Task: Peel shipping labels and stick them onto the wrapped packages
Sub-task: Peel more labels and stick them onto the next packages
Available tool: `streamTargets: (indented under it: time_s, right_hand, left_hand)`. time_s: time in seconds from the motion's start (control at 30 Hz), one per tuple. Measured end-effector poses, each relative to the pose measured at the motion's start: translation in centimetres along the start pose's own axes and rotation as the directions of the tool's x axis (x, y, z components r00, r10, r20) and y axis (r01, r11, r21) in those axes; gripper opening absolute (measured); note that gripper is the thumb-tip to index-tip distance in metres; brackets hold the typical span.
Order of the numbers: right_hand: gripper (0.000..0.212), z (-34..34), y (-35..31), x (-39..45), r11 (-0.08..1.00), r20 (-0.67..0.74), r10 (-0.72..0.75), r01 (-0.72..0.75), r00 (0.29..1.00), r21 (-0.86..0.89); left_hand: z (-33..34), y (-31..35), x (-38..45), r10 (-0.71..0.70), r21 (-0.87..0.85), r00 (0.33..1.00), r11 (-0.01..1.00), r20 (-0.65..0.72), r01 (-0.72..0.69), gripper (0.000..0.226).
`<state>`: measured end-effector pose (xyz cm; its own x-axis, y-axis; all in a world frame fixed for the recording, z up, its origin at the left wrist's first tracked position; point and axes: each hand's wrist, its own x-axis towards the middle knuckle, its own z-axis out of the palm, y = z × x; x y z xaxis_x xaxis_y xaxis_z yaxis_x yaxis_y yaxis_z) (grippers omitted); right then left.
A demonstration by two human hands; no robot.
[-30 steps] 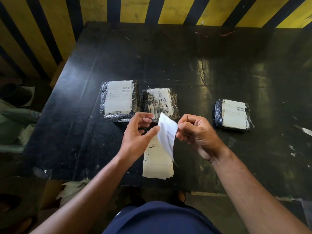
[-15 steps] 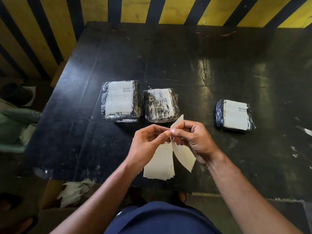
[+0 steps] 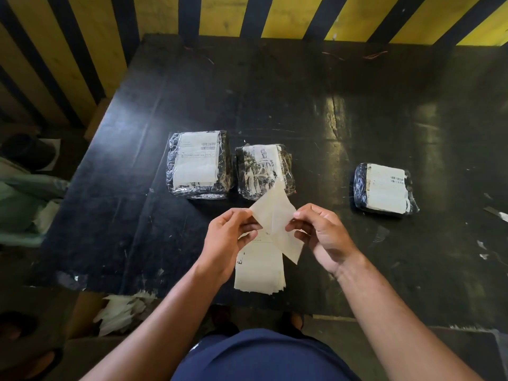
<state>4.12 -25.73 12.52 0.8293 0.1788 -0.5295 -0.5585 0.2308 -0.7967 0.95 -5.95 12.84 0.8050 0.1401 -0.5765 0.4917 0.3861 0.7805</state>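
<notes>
Both hands hold one cream label sheet (image 3: 275,215) above the black table (image 3: 316,111). My left hand (image 3: 229,237) pinches its left corner, and my right hand (image 3: 321,235) pinches its right side; the sheet looks partly split into two layers. Below the hands lies a stack of label sheets (image 3: 259,273) near the table's front edge. Three plastic-wrapped packages lie beyond: the left package (image 3: 196,163) and the right package (image 3: 384,188) each carry a white label, and the middle package (image 3: 261,169) shows a black-and-white print under the wrap.
Discarded backing papers (image 3: 123,312) are piled on a cardboard box on the floor at the front left. Small scraps and a blade-like object (image 3: 494,214) lie at the table's right edge. A yellow-and-black striped wall (image 3: 275,15) stands behind the table.
The label sheet has been turned from edge-on to flat between both hands, and the hands have drawn slightly apart at its corners, opening the sheet's layers.
</notes>
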Motion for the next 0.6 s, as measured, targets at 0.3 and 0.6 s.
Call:
streamTargets:
  time_s: [0.3,0.6]
  right_hand:
    - [0.015,-3.1,1.3,1.2,0.939,-0.148,0.110,-0.054,0.983,0.339]
    - [0.010,-7.0,1.6,1.9,0.870,-0.309,0.205,-0.028,0.929,0.493]
  left_hand:
    - [-1.9,0.3,1.7,-0.084,-0.218,0.977,0.975,-0.197,0.040,0.015]
    - [-4.1,1.1,3.1,-0.070,-0.278,0.948,0.960,-0.312,-0.020,0.015]
